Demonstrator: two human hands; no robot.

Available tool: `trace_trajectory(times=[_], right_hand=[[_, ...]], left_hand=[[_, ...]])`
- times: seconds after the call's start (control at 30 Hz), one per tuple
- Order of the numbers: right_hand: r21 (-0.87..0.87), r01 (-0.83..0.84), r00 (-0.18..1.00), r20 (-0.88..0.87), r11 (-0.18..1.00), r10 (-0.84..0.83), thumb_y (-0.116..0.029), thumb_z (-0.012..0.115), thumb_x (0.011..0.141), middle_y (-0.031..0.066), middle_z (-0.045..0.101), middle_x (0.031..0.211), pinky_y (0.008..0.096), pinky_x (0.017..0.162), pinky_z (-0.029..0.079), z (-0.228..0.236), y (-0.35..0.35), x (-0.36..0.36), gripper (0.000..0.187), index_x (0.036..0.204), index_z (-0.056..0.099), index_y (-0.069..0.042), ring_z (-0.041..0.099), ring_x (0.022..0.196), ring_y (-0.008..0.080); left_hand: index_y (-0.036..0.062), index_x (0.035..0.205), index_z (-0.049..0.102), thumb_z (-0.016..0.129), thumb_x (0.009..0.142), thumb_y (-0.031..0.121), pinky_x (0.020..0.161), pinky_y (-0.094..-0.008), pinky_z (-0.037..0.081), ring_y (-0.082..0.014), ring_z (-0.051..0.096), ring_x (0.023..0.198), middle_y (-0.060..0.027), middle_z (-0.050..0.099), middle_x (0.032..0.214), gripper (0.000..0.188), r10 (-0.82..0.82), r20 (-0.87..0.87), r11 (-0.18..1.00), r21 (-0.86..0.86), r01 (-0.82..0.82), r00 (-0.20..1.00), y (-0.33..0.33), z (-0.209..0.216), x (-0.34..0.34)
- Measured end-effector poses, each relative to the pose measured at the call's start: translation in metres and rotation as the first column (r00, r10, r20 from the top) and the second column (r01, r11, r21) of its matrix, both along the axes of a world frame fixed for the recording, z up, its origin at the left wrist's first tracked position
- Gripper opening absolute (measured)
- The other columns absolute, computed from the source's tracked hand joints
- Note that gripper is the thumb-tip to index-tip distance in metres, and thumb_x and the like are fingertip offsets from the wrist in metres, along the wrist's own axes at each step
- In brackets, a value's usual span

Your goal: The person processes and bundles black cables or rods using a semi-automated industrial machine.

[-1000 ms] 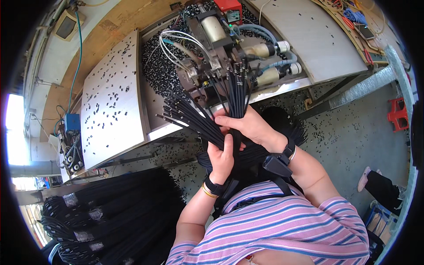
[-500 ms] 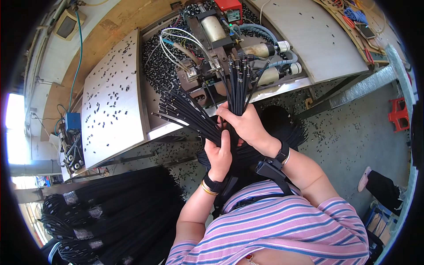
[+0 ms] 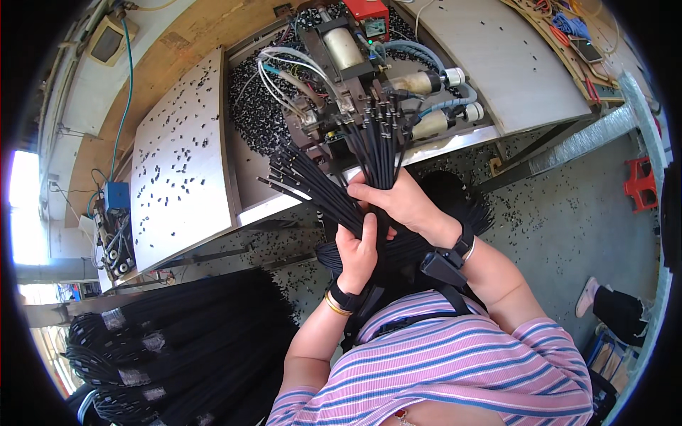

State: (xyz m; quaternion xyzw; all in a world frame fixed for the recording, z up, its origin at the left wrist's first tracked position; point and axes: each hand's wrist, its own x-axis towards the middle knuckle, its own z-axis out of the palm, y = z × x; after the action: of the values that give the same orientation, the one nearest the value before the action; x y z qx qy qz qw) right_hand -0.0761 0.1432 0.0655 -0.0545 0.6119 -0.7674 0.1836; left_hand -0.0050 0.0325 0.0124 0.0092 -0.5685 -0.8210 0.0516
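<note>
Black cables [image 3: 381, 153] with pale tips spread into two fans before the person's chest, at the front edge of a bench machine [image 3: 342, 46] with cylinders. The left hand [image 3: 357, 254] is curled closed around the left-leaning fan; the right hand [image 3: 406, 207] is closed around the more upright one. Small black scraps [image 3: 257, 117] surround the machine. Thick cable bundles [image 3: 188, 341] lie at lower left.

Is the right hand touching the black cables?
Touching: the head view shows the right hand around the black cables, its thumb lying across them.
</note>
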Motion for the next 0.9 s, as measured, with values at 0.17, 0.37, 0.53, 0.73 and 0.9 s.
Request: trace_trajectory(times=[0.17, 0.37, 0.53, 0.73, 0.9], right_hand=[[-0.010, 0.095, 0.995, -0.005, 0.995, -0.095, -0.014, 0.067, 0.085, 0.0044, 0.064, 0.075, 0.0226, 0.059, 0.048, -0.002, 0.001, 0.012, 0.015, 0.092, 0.065, 0.000, 0.060, 0.066, 0.0091], [-0.073, 0.171, 0.985, 0.028, 0.983, -0.169, -0.013, 0.067, 0.085, 0.0039, 0.064, 0.074, 0.0231, 0.060, 0.048, -0.001, -0.007, 0.010, 0.013, 0.089, 0.064, 0.000, 0.061, 0.065, 0.0097], [-0.107, 0.194, 0.980, 0.067, 0.975, -0.188, -0.012, 0.065, 0.085, 0.0038, 0.064, 0.071, 0.0240, 0.059, 0.049, 0.001, -0.015, 0.003, 0.013, 0.083, 0.063, 0.000, 0.061, 0.063, 0.0099], [-0.131, 0.194, 0.980, 0.076, 0.972, -0.185, -0.013, 0.065, 0.085, 0.0044, 0.064, 0.069, 0.0240, 0.056, 0.049, 0.003, -0.020, 0.001, 0.015, 0.081, 0.065, 0.001, 0.061, 0.060, 0.0100], [-0.055, 0.090, 0.995, 0.055, 0.994, -0.087, -0.014, 0.066, 0.085, 0.0045, 0.065, 0.070, 0.0230, 0.056, 0.048, 0.003, -0.009, -0.003, 0.015, 0.084, 0.066, 0.001, 0.060, 0.061, 0.0097]], left_hand=[[-0.0040, 0.110, 0.048, 0.047, 0.094, 0.001, 0.057, -0.0263, 0.052, -0.0146, 0.060, 0.062, -0.0097, 0.060, 0.085, 0.017, 0.099, -0.060, 0.989, -0.103, -0.105, 0.993, 0.009, 0.001, 0.004], [-0.0039, 0.109, 0.050, 0.047, 0.094, 0.001, 0.056, -0.0258, 0.051, -0.0133, 0.058, 0.059, -0.0077, 0.060, 0.081, 0.016, 0.168, -0.143, 0.955, -0.224, -0.197, 0.975, 0.008, 0.012, 0.001], [-0.0021, 0.106, 0.056, 0.050, 0.095, 0.009, 0.068, -0.0219, 0.045, -0.0073, 0.055, 0.077, -0.0022, 0.062, 0.091, 0.017, 0.117, -0.086, 0.983, -0.132, -0.128, 0.989, 0.001, 0.018, 0.000], [-0.0017, 0.107, 0.053, 0.048, 0.097, 0.010, 0.057, -0.0230, 0.047, -0.0110, 0.057, 0.063, -0.0051, 0.061, 0.082, 0.016, 0.118, -0.042, 0.990, -0.071, -0.121, 0.992, -0.002, 0.013, -0.006], [-0.0012, 0.108, 0.051, 0.046, 0.097, 0.010, 0.053, -0.0249, 0.048, -0.0139, 0.058, 0.056, -0.0070, 0.060, 0.076, 0.016, 0.094, -0.065, 0.994, -0.052, -0.097, 0.993, 0.001, 0.007, -0.005]])
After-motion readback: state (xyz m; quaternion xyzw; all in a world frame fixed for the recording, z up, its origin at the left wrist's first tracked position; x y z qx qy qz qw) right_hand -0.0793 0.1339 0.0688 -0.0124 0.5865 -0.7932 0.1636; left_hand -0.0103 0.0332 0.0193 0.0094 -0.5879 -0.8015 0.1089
